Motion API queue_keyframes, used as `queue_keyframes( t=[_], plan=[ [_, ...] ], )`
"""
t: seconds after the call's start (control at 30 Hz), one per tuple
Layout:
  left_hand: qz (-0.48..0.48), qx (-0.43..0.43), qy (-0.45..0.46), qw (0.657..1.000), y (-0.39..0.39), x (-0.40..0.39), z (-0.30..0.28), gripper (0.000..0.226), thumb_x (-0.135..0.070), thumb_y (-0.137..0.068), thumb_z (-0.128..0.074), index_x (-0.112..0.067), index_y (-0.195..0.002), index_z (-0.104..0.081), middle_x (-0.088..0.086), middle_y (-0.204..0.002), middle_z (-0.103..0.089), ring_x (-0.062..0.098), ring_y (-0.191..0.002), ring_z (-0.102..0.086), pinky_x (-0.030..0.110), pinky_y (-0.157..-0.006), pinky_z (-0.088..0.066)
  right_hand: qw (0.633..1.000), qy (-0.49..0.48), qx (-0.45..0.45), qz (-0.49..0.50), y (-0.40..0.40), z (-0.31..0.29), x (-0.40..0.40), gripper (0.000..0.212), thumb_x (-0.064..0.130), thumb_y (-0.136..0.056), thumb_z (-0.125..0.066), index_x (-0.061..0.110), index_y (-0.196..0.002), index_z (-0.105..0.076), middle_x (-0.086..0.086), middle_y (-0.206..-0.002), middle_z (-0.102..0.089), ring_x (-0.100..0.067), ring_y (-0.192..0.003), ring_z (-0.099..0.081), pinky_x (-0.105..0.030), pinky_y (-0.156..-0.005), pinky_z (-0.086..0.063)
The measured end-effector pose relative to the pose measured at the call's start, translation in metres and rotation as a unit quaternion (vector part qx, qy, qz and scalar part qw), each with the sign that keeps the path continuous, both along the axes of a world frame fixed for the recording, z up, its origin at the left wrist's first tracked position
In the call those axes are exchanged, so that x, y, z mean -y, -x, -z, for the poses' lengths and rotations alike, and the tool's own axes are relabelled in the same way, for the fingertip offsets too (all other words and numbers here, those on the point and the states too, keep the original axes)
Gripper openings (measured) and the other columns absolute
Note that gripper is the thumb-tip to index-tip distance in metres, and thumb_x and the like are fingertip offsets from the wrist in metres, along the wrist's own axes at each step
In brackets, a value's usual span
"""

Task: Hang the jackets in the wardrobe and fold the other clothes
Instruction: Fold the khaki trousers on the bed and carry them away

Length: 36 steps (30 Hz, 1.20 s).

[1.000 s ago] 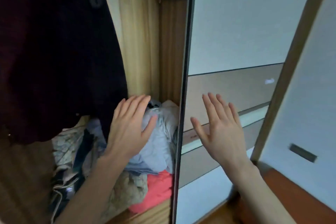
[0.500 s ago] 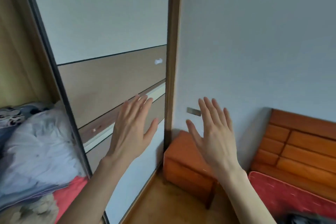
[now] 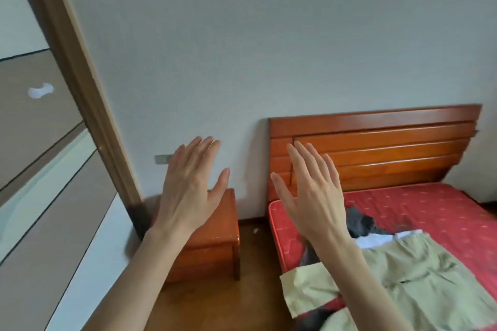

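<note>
Much bare floor lies between the bed and nightstand. On the bed's near edge I see pale green clothes, rumpled, over dark ones. My left hand and right hand hover before it, fingers straight and spread, holding nothing.

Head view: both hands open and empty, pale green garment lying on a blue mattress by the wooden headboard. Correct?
Not quite. The mattress is red, not blue, as the head view shows. The rest holds: left hand and right hand open and empty, pale green garment lying on it by the wooden headboard.
</note>
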<state>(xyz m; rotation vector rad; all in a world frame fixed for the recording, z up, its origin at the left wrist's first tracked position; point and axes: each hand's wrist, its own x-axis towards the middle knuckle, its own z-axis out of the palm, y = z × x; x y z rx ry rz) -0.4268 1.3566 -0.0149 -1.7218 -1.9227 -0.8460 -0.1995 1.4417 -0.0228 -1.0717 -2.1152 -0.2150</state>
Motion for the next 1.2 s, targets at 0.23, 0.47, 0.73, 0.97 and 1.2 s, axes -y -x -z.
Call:
queue_keyframes(
  t=[0.23, 0.47, 0.73, 0.97, 1.2],
  plan=[
    [0.128, 0.016, 0.024, 0.991, -0.037, -0.094, 0.042, 0.063, -0.058, -0.108, -0.027, -0.017, -0.153, -0.046, 0.005, -0.157, -0.050, 0.025, -0.150, -0.041, 0.051, -0.124, -0.032, 0.993, -0.001, -0.007, 0.120, -0.061, 0.029, -0.032, 0.056, 0.052, -0.106, -0.051, 0.015, -0.148, -0.055, -0.002, -0.154, -0.055, -0.020, -0.151, -0.042, -0.046, -0.127, -0.028],
    [0.237, 0.024, 0.054, 0.970, -0.118, -0.169, 0.073, 0.059, -0.053, -0.107, -0.038, -0.016, -0.151, -0.051, 0.005, -0.154, -0.054, 0.024, -0.148, -0.042, 0.053, -0.120, -0.037, 0.971, 0.024, -0.012, 0.239, -0.155, 0.050, -0.051, 0.057, 0.052, -0.105, -0.050, 0.014, -0.147, -0.056, -0.002, -0.153, -0.056, -0.021, -0.149, -0.043, -0.040, -0.129, -0.022],
    [0.326, 0.016, 0.055, 0.944, -0.240, -0.245, 0.093, 0.055, -0.046, -0.107, -0.045, -0.011, -0.149, -0.053, 0.007, -0.152, -0.055, 0.024, -0.149, -0.042, 0.051, -0.122, -0.033, 0.938, 0.056, -0.043, 0.340, -0.279, 0.070, -0.079, 0.053, 0.047, -0.106, -0.055, 0.014, -0.148, -0.056, -0.003, -0.153, -0.056, -0.023, -0.149, -0.043, -0.048, -0.127, -0.026],
    [0.384, 0.011, 0.066, 0.921, -0.351, -0.298, 0.115, 0.055, -0.045, -0.107, -0.044, -0.010, -0.147, -0.055, 0.006, -0.151, -0.056, 0.022, -0.148, -0.043, 0.049, -0.123, -0.032, 0.909, 0.080, -0.078, 0.401, -0.378, 0.093, -0.106, 0.056, 0.046, -0.103, -0.058, 0.014, -0.149, -0.055, -0.004, -0.153, -0.056, -0.023, -0.150, -0.042, -0.049, -0.126, -0.027],
    [0.427, 0.003, 0.089, 0.900, -0.447, -0.345, 0.154, 0.055, -0.047, -0.108, -0.041, -0.011, -0.146, -0.055, 0.005, -0.150, -0.057, 0.022, -0.147, -0.044, 0.047, -0.122, -0.034, 0.885, 0.109, -0.097, 0.443, -0.459, 0.140, -0.135, 0.057, 0.049, -0.104, -0.052, 0.015, -0.151, -0.052, -0.005, -0.154, -0.054, -0.025, -0.150, -0.042, -0.050, -0.125, -0.029]
  ],
)
